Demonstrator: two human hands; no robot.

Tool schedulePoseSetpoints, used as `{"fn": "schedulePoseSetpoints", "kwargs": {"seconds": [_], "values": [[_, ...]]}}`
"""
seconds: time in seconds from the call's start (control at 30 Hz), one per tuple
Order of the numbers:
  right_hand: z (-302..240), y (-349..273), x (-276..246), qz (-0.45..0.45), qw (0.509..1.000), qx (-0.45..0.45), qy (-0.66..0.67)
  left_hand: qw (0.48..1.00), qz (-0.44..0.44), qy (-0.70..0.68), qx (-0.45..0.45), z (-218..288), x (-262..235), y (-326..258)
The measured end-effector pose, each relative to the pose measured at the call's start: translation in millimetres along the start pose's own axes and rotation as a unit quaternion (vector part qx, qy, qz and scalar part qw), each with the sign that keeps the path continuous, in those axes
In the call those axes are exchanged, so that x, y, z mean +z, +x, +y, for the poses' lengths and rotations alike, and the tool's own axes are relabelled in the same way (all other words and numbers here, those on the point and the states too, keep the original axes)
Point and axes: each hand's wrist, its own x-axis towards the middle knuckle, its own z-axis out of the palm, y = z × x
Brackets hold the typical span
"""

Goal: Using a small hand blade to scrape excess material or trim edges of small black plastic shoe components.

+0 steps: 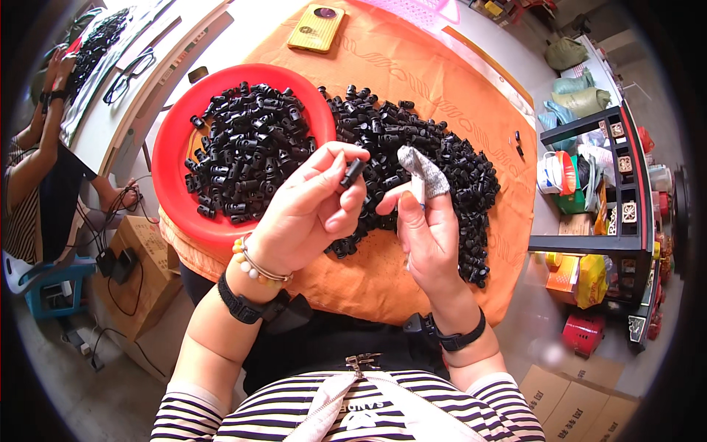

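Between the thumb and fingers of my left hand (313,193) is a small black plastic cord lock (353,173), held over the edge of the red round tray (171,184). Inside that tray lies a heap of similar black cord locks (254,140). My right hand (431,232) is a little to the right, above a loose pile of small black plastic parts (471,177). A grey cloth finger cover (427,169) wraps one of its fingers. The right thumb and fingers are drawn together; whatever they pinch is too small or hidden to name.
An orange cloth (442,74) covers the table, with a yellow phone (316,28) at its far side. Few black bits (518,144) lie near the right edge. A dark shelf (589,243) stands right. Another person's arms (48,125) work at far left, near a cardboard box (136,272).
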Motion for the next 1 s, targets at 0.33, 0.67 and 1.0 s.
{"fn": "schedulePoseSetpoints", "kwargs": {"seconds": [0.33, 0.67, 1.0], "values": [[-3, 14, 17, 0.008, 0.995, -0.011, 0.099, 0.997, 0.010, 0.081, -0.014, -6, 6, 0], [16, -5, -15, 0.067, 0.995, 0.027, -0.075, 0.955, 0.160, 0.030, 0.249, 42, -12, -2], [34, -10, -9, 0.073, 0.938, -0.061, -0.333, 0.974, 0.131, 0.116, 0.143, 19, -6, 2]]}}
